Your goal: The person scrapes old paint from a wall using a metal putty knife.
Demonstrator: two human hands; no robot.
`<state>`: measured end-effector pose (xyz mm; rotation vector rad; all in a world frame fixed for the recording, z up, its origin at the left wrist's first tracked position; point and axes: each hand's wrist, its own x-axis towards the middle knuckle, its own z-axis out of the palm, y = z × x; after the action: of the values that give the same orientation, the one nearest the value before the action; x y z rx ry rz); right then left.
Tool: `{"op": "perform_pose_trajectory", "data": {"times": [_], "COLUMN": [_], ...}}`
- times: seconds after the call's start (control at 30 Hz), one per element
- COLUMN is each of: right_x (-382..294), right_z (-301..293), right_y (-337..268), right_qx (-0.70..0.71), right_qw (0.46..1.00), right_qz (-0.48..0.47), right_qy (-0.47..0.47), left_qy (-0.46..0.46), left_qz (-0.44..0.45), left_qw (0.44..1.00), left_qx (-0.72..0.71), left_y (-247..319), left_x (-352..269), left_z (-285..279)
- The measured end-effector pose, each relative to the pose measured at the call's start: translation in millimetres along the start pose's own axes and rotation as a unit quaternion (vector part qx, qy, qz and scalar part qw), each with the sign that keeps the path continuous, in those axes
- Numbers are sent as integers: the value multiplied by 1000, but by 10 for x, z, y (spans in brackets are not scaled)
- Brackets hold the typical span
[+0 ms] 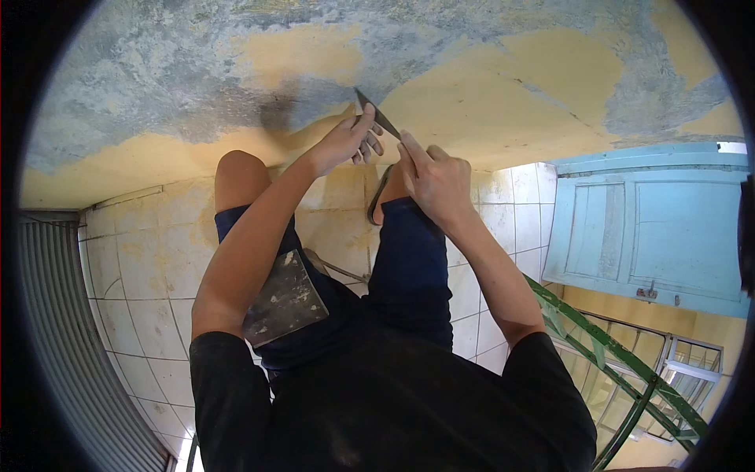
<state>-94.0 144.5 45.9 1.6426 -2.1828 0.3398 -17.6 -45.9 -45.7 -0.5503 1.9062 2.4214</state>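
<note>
A flat, dark metal scraper (383, 121) slants between my hands in front of the wall. My right hand (439, 183) is closed around its lower end, with the index finger stretched along it; the handle is hidden in the fist. The thumb of my left hand (348, 141) lies against the blade near its upper end, while the other fingers hang loosely curled below. Close behind the tool is the wall (460, 100), yellow with rough blue-grey patches. On my left thigh rests a dark square sheet (287, 301) with pale specks, partly covered by my forearm.
White floor tiles (147, 265) with yellowish stains lie under me. A ribbed metal shutter (76, 330) stands at the left. To the right are a light-blue wooden door (678, 230), a green metal ladder-like frame (613, 342) and a glass-paned metal frame (690, 366).
</note>
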Motion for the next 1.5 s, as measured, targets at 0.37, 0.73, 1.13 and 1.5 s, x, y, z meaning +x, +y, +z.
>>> {"op": "perform_pose_trajectory", "data": {"times": [0.37,0.73,1.13,1.5], "right_x": [20,63,77,35], "right_z": [21,41,66,28], "right_y": [25,37,-52,-30], "right_qx": [-2,10,23,17], "right_qw": [1000,1000,1000,1000], "right_qz": [22,21,10,11], "right_qy": [19,8,10,23], "left_qy": [26,29,36,20], "left_qz": [36,35,31,10], "left_qw": [999,999,999,1000], "left_qx": [-4,3,-1,12], "left_y": [-10,-11,-45,5], "left_x": [96,71,8,-1], "left_z": [85,59,-31,-16]}}
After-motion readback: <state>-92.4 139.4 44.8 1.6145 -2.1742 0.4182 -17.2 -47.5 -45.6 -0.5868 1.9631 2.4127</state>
